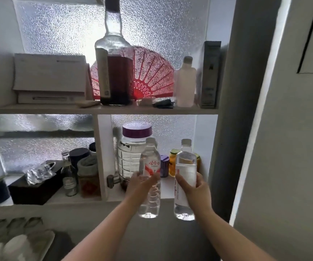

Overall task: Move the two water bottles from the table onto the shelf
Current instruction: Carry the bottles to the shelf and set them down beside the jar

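Note:
I hold both water bottles up in front of the lower right compartment of the shelf (167, 194). My left hand (140, 185) grips the ribbed clear bottle with the red and white label (150, 170) around its middle. A squarer clear bottle with a white label (185, 166) is in my right hand (195, 189), also held at mid height. Both bottles stand upright in the air, their bases below the shelf's front edge. Their caps reach into the compartment opening.
Inside that compartment stand a big glass jar with a purple lid (133, 147), a small purple container (164, 165) and yellow jars (173, 162). The left compartment holds a black box (33, 187) and several jars. A tall liquor bottle (114, 72), a red fan (151, 76) and boxes fill the upper shelf.

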`<state>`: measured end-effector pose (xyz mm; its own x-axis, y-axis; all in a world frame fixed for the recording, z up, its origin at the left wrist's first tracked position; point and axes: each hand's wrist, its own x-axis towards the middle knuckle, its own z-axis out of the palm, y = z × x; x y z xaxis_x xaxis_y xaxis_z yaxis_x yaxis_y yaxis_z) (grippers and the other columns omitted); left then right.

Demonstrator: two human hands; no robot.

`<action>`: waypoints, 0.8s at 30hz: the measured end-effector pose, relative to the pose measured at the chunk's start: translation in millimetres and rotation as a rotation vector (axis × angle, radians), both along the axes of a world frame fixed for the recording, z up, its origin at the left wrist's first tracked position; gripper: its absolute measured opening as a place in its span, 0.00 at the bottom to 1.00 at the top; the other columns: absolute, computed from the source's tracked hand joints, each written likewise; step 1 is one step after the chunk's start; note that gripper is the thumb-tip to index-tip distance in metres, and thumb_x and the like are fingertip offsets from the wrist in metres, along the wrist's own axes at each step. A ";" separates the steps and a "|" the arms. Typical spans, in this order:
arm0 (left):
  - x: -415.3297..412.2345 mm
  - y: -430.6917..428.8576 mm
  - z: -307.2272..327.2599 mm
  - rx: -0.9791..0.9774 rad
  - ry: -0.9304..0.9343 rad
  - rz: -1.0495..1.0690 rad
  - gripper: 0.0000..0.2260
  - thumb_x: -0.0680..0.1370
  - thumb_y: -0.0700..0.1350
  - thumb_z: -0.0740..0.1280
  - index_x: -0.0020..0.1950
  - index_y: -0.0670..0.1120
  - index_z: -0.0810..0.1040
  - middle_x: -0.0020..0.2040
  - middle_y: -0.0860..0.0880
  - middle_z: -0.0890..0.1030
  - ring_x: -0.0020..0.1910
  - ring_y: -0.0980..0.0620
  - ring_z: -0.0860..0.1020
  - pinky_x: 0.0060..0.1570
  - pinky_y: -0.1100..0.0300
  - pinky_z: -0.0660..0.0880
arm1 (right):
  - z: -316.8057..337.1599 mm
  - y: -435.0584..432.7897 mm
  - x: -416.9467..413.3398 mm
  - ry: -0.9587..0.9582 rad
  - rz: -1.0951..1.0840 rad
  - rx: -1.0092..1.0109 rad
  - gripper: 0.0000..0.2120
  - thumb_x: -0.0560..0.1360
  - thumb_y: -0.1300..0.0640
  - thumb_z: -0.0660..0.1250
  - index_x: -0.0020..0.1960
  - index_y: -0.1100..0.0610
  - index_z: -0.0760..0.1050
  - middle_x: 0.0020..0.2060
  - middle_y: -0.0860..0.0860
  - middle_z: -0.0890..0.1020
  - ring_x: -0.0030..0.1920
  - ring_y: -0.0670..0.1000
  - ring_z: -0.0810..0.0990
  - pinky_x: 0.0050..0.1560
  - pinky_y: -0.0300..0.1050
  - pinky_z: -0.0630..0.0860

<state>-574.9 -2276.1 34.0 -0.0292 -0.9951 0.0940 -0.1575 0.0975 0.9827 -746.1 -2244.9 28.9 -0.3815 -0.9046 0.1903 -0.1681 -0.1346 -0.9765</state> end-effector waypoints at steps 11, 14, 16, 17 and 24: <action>-22.7 -98.4 -3.0 -0.121 -0.174 -0.128 0.15 0.68 0.50 0.77 0.49 0.47 0.78 0.40 0.56 0.81 0.38 0.62 0.78 0.32 0.75 0.72 | -17.7 -71.8 5.3 0.014 -0.276 -0.101 0.34 0.63 0.40 0.72 0.65 0.51 0.69 0.50 0.44 0.80 0.45 0.43 0.80 0.46 0.42 0.78; -27.1 -120.9 -15.0 -0.093 -0.194 -0.114 0.18 0.62 0.55 0.79 0.42 0.52 0.75 0.40 0.54 0.81 0.39 0.54 0.79 0.37 0.66 0.75 | -25.7 -89.3 2.0 0.027 -0.314 -0.059 0.33 0.65 0.43 0.75 0.65 0.52 0.70 0.57 0.49 0.81 0.53 0.51 0.81 0.55 0.56 0.80; -29.1 -133.5 -24.5 -0.061 -0.202 -0.087 0.20 0.59 0.57 0.80 0.39 0.53 0.72 0.40 0.54 0.81 0.41 0.50 0.79 0.43 0.54 0.76 | -30.9 -99.4 -4.3 -0.011 -0.323 -0.014 0.29 0.66 0.50 0.77 0.64 0.52 0.72 0.57 0.51 0.82 0.55 0.54 0.81 0.57 0.59 0.78; -30.3 -137.5 -27.2 -0.053 -0.220 -0.098 0.20 0.59 0.56 0.80 0.40 0.54 0.72 0.40 0.54 0.80 0.42 0.50 0.79 0.43 0.53 0.76 | -33.3 -103.8 -7.3 -0.026 -0.324 0.006 0.29 0.67 0.52 0.77 0.65 0.52 0.72 0.57 0.52 0.81 0.55 0.54 0.81 0.57 0.59 0.78; -44.4 -154.3 -36.4 0.027 -0.165 -0.179 0.29 0.55 0.56 0.81 0.50 0.45 0.78 0.46 0.49 0.84 0.47 0.47 0.82 0.51 0.46 0.80 | -49.9 -127.3 -24.4 -0.074 -0.347 0.062 0.29 0.66 0.55 0.77 0.64 0.53 0.72 0.57 0.53 0.81 0.53 0.55 0.80 0.56 0.58 0.78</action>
<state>-619.3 -2430.5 -2.3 -0.2183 -0.9748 0.0469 -0.2987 0.1125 0.9477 -770.5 -2372.2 -21.0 -0.6787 -0.7276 0.0994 -0.1219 -0.0219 -0.9923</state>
